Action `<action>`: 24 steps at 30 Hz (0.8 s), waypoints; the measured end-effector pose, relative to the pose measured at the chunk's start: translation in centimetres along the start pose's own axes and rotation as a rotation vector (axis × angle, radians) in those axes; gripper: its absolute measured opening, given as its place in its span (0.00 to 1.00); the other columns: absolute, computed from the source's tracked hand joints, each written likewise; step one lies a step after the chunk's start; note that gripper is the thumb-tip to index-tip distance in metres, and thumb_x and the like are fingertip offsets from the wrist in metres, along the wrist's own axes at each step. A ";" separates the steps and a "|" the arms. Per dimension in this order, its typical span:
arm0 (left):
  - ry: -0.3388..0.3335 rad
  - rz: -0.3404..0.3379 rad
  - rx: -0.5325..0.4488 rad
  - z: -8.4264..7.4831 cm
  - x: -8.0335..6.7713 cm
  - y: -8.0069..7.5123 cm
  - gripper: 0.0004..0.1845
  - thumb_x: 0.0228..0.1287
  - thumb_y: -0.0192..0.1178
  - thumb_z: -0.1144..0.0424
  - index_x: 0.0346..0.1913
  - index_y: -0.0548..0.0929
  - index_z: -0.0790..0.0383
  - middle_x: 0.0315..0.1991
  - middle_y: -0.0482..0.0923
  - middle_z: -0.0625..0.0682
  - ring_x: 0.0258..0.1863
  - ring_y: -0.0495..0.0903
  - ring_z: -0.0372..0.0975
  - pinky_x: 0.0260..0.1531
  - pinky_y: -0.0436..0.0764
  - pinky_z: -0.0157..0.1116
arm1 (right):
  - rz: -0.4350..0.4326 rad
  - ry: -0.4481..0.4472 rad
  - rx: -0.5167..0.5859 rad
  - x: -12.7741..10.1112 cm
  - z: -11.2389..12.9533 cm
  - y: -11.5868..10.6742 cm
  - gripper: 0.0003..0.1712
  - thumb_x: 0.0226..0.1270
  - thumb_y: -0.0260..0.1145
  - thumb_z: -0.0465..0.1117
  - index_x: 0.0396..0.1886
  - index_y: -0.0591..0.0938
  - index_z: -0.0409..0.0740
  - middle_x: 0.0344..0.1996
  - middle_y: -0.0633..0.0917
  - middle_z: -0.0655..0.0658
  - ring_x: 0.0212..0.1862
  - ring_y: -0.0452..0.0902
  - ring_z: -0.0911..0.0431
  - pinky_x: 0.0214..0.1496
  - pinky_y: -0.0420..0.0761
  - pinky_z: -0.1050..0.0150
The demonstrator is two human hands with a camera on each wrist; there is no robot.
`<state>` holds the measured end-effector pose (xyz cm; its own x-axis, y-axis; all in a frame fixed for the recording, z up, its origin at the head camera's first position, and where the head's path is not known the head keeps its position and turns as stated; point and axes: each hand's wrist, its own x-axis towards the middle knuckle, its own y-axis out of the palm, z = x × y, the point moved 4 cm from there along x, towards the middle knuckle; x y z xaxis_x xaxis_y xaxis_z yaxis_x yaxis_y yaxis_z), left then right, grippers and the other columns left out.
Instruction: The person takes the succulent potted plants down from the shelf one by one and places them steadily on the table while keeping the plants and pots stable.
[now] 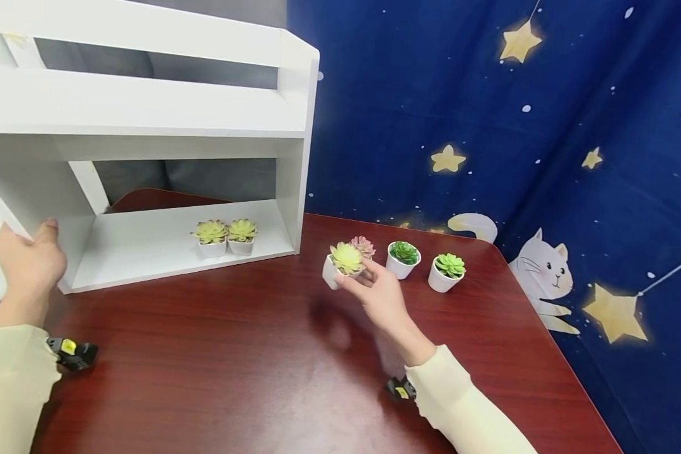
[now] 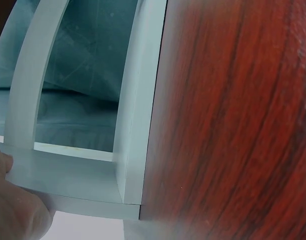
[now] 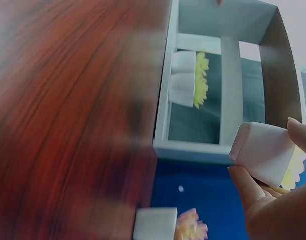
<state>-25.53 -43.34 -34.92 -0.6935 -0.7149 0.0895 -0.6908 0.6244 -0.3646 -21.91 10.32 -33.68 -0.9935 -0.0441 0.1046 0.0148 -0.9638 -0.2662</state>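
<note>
My right hand [image 1: 383,296] pinches a small potted succulent [image 1: 345,260] with a white square pot and pale yellow-green leaves, held above the table and slightly tilted. In the right wrist view the white pot [image 3: 265,150] sits between thumb and fingers. A pink succulent [image 1: 363,246] is partly hidden behind it. At the far left, my left hand [image 1: 31,258] grips the front edge of the side panel of a white shelf [image 1: 173,120]. Two yellow-green succulents, a left one [image 1: 211,233] and a right one [image 1: 241,234], stand side by side on its lower board.
To the right of my right hand stand a dark green succulent [image 1: 403,257] and a bright green one [image 1: 447,272] in round white pots. They share the reddish-brown table [image 1: 215,366] with the shelf. Behind it hangs a blue star-patterned curtain [image 1: 391,113].
</note>
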 end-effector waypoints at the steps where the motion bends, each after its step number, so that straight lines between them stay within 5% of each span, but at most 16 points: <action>1: -0.004 0.001 -0.007 0.0 0.0 0.0 0.28 0.76 0.45 0.55 0.77 0.60 0.38 0.78 0.61 0.42 0.74 0.61 0.30 0.78 0.58 0.34 | -0.009 0.004 -0.009 -0.2 -0.1 -0.6 0.31 0.60 0.76 0.41 0.64 0.80 0.43 0.55 0.87 0.39 0.59 0.84 0.47 0.60 0.84 0.55; 9: -0.050 0.013 -0.039 0.1 0.0 0.0 0.28 0.76 0.46 0.55 0.77 0.60 0.38 0.75 0.63 0.37 0.72 0.63 0.28 0.77 0.60 0.33 | -0.081 0.037 -0.031 -1.4 -1.6 -4.9 0.33 0.59 0.76 0.40 0.65 0.79 0.43 0.55 0.87 0.37 0.57 0.85 0.47 0.50 0.83 0.72; 15: -0.031 0.005 -0.049 -0.1 0.1 0.0 0.28 0.76 0.46 0.57 0.76 0.62 0.38 0.73 0.64 0.36 0.72 0.62 0.27 0.77 0.58 0.32 | -0.112 0.069 -0.076 -2.4 -2.5 -7.4 0.34 0.59 0.77 0.42 0.66 0.78 0.43 0.57 0.86 0.38 0.57 0.85 0.49 0.48 0.82 0.76; 24: -0.058 -0.013 -0.134 0.2 0.2 0.3 0.28 0.75 0.47 0.59 0.75 0.62 0.40 0.68 0.65 0.31 0.71 0.63 0.27 0.77 0.59 0.31 | -0.198 0.100 -0.122 -3.5 -2.9 -10.9 0.36 0.58 0.78 0.42 0.67 0.77 0.42 0.56 0.86 0.35 0.46 0.85 0.67 0.47 0.81 0.78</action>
<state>-25.82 -43.39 -35.24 -0.6741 -0.7376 0.0386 -0.7233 0.6487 -0.2366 -18.88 21.69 -33.95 -0.9821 0.1741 0.0726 -0.1886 -0.9118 -0.3648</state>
